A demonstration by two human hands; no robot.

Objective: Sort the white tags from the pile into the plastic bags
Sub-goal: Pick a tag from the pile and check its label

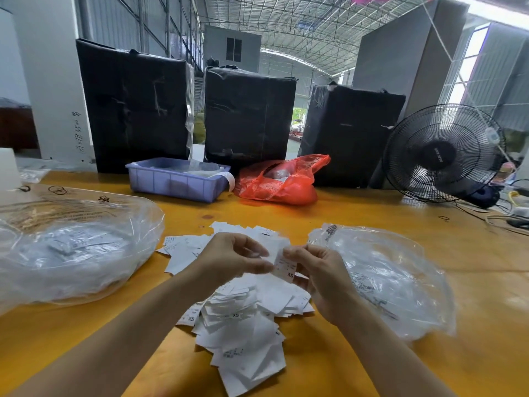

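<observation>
Both hands hold one white tag (284, 265) above the pile of tags (246, 310). The left hand (237, 257) and right hand (320, 277) pinch it. Clear bags lie at nine o'clock (71, 247) and three o'clock (386, 279).

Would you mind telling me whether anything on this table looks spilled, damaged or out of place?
Nothing looks damaged. The white tags lie in a loose heap on the yellow table between the two clear bags, as expected mid-sort. A white strip hangs over the purple bin edge.
</observation>
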